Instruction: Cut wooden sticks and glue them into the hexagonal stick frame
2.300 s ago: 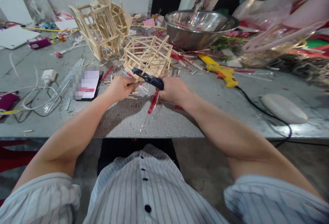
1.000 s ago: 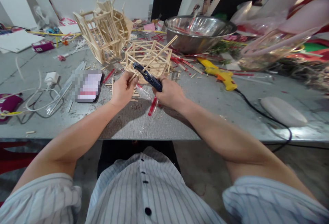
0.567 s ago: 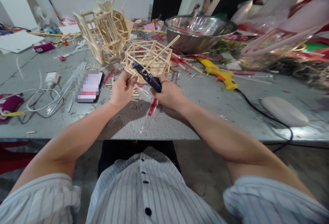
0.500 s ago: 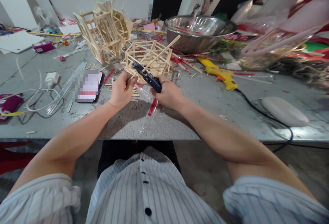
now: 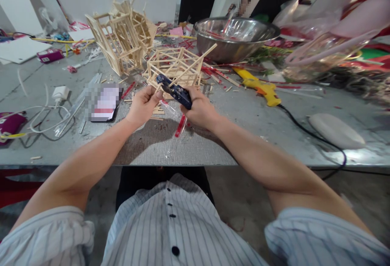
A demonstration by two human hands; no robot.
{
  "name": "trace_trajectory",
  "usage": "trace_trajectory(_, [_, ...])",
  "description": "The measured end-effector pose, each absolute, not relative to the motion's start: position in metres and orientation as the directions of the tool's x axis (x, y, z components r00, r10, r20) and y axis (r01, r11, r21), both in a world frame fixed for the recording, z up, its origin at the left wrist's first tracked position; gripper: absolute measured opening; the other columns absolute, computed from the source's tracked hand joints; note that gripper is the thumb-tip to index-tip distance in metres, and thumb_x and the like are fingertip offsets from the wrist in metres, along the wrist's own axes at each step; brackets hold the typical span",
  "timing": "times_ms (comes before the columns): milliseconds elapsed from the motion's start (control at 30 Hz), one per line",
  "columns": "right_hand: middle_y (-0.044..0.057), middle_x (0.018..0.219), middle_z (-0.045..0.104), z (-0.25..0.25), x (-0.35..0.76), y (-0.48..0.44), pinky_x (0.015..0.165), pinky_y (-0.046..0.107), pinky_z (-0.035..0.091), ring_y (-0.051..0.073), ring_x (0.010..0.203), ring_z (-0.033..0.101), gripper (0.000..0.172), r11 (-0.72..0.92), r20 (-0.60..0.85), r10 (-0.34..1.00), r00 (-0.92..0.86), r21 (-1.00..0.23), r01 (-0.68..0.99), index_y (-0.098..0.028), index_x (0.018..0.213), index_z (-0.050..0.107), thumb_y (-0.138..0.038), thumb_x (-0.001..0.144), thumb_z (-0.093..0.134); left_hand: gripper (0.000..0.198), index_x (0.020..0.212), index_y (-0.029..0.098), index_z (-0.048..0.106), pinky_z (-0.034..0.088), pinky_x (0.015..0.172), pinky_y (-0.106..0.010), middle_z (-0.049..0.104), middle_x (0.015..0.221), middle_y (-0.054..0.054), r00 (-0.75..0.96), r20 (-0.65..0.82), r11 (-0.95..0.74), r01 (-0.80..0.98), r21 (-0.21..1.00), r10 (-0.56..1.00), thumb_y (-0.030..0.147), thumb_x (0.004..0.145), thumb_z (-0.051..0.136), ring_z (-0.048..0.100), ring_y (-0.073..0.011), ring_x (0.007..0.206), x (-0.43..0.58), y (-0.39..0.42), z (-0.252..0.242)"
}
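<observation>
The left hand [image 5: 143, 104] is pinching a long, thin, pale wooden stick [image 5: 195, 64] between closed thumb and fingers; the right hand [image 5: 199, 105] is gripping a dark blue hand cutter [image 5: 174, 91] against it. The stick is slanting above the grey table [image 5: 189, 150], back from its front edge. Its far end is now reaching slightly nearer the right edge, so more length is extending past the cutter; whether the blades are biting, I cannot tell.

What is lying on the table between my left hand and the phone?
In the head view, a red strip and a few pale stick ends lie between the left hand and the phone.
</observation>
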State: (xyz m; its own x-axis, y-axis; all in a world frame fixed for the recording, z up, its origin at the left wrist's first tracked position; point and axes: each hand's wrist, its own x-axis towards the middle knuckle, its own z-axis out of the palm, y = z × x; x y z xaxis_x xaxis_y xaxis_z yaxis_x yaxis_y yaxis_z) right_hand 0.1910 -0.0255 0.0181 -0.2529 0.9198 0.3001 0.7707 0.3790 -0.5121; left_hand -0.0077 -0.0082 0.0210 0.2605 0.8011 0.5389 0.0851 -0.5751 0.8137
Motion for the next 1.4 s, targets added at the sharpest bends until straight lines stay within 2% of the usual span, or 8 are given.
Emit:
trace_trajectory(133, [0.014,0.122,0.059,0.023,0.191,-0.029,0.099,0.042,0.042,0.027,0.114,0.054,0.058,0.360,0.272,0.928,-0.254,-0.484,0.797,-0.017,0.132,0.040,-0.025,0.075,0.049,0.054,0.064,0.022,0.043,0.021,0.044,-0.026,0.030,0.051,0.006,0.254,0.513,-0.555,0.132,0.821,0.820,0.074,0.075,0.055,0.025,-0.0079,0.045,-0.009,-0.007,0.019])
trace_trajectory(333, [0.011,0.124,0.060,0.027,0.190,-0.032,0.097,0.041,0.042,0.026,0.116,0.054,0.054,0.313,0.227,0.946,-0.230,-0.463,0.829,-0.022,0.131,0.040,-0.025,0.078,0.047,0.055,0.064,0.021,0.044,0.021,0.043,-0.026,0.031,0.050,0.006,0.253,0.522,-0.568,0.166,0.806,0.815,0.075,0.077,0.052,0.026,-0.0076,0.045,-0.010,-0.006,0.018])
trace_trajectory(533, [0.012,0.116,0.064,0.031,0.188,-0.035,0.089,0.041,0.045,0.028,0.103,0.061,0.046,0.280,0.195,0.957,-0.215,-0.431,0.858,-0.021,0.125,0.046,-0.027,0.079,0.047,0.055,0.064,0.021,0.043,0.021,0.044,-0.026,0.030,0.051,0.006,0.265,0.513,-0.564,0.179,0.806,0.817,0.074,0.077,0.052,0.026,-0.0078,0.046,-0.010,-0.009,0.023])
trace_trajectory(767, [0.012,0.097,0.069,0.039,0.183,-0.037,0.076,0.038,0.047,0.028,0.086,0.065,0.035,0.185,0.079,0.983,-0.167,-0.372,0.910,-0.020,0.113,0.053,-0.027,0.079,0.049,0.057,0.062,0.020,0.039,0.024,0.046,-0.025,0.032,0.053,0.005,0.256,0.546,-0.600,0.249,0.760,0.798,0.073,0.080,0.049,0.027,-0.0078,0.048,-0.011,-0.007,0.022])
trace_trajectory(967, [0.014,0.098,0.069,0.040,0.183,-0.036,0.075,0.040,0.048,0.031,0.088,0.065,0.037,0.171,0.065,0.985,-0.158,-0.371,0.913,-0.018,0.114,0.053,-0.029,0.079,0.048,0.056,0.062,0.021,0.039,0.024,0.050,-0.026,0.031,0.057,0.004,0.210,0.539,-0.578,0.312,0.754,0.816,0.073,0.079,0.049,0.028,-0.0095,0.053,-0.010,-0.002,0.015])
trace_trajectory(1100, [0.013,0.098,0.070,0.040,0.183,-0.036,0.074,0.040,0.048,0.031,0.089,0.065,0.037,0.174,0.058,0.985,-0.164,-0.355,0.918,-0.019,0.114,0.054,-0.030,0.079,0.047,0.051,0.065,0.020,0.041,0.027,0.054,-0.026,0.032,0.060,0.003,0.217,0.547,-0.588,0.297,0.752,0.809,0.068,0.082,0.049,0.029,-0.0101,0.056,-0.009,-0.001,0.012])
trace_trajectory(1400, [0.016,0.101,0.069,0.039,0.185,-0.034,0.075,0.039,0.048,0.031,0.091,0.065,0.037,0.185,0.053,0.983,-0.179,-0.374,0.909,-0.016,0.112,0.056,-0.029,0.079,0.047,0.044,0.066,0.020,0.042,0.029,0.056,-0.027,0.035,0.061,0.003,0.204,0.541,-0.575,0.382,0.724,0.816,0.059,0.085,0.048,0.033,-0.0108,0.058,-0.009,-0.004,0.013])
